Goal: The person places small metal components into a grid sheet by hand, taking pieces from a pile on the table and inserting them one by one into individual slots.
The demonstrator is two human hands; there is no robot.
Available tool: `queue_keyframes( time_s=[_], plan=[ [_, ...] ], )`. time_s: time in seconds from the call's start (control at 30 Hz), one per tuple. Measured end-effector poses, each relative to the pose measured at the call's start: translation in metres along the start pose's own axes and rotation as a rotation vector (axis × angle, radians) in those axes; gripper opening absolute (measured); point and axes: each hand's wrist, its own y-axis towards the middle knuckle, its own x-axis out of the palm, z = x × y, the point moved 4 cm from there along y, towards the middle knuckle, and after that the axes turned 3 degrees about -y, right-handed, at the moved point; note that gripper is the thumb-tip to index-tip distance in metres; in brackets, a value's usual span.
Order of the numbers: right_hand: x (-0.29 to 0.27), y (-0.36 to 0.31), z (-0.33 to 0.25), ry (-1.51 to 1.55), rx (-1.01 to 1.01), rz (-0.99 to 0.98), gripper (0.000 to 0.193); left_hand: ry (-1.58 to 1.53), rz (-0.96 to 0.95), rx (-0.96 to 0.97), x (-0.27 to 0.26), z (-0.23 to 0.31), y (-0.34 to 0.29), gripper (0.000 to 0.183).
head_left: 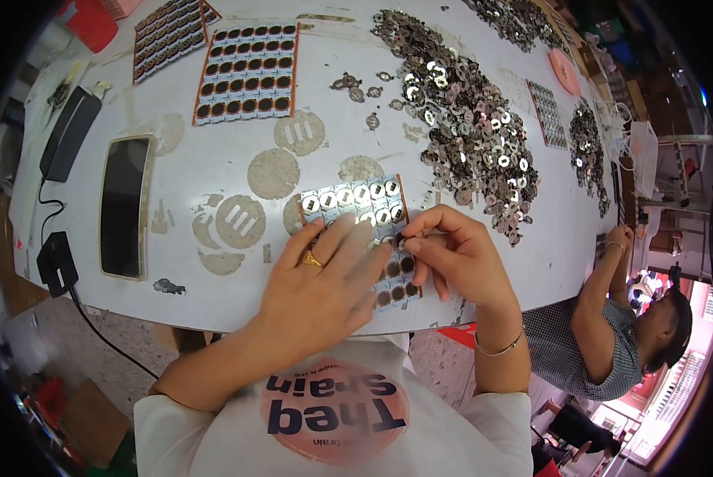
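Observation:
My left hand (318,282), with a yellow ring on one finger, lies stretched over a small panel (396,295) near the table's front edge. Its fingers are partly blurred by motion and hide the panel's middle. Shiny metal pieces (362,195) sit in rows on the panel's far part; dark round spots show bare on its near part. At the panel's right side my right hand (460,258) pinches a small metal piece (402,240) between thumb and fingertips. Most of that piece is covered by the fingers.
A large heap of loose metal pieces (468,119) spreads to the right, a few strays (372,121) beside it. Panels with dark circles (246,75) lie at the far left. A phone (126,207) and a black cabled device (56,262) are at left. Another person (603,342) sits at right.

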Motion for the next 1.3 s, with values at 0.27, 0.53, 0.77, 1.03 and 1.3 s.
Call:
queue_keyframes(
  time_s=[0.27, 0.53, 0.77, 1.03, 1.3],
  plan=[
    [0.0, 0.003, 0.0, -0.274, -0.169, 0.125, 0.009, 0.035, 0.023, 0.007, 0.001, -0.001, -0.001, 0.053],
    [0.0, 0.002, 0.003, -0.429, -0.255, 0.235, 0.015, 0.071, 0.04, 0.018, 0.003, 0.0, -0.002, 0.052],
    [0.001, -0.004, 0.005, -0.415, -0.348, 0.184, 0.017, 0.092, 0.028, 0.02, 0.004, 0.002, -0.001, 0.052],
    [0.0, -0.006, -0.008, -0.642, -0.369, 0.179, 0.031, 0.087, 0.049, 0.019, 0.004, 0.0, -0.002, 0.052],
    [0.004, 0.007, -0.016, -1.244, -0.779, 0.505, 0.045, 0.044, 0.051, 0.022, 0.0, -0.002, 0.005, 0.062]
  ],
)
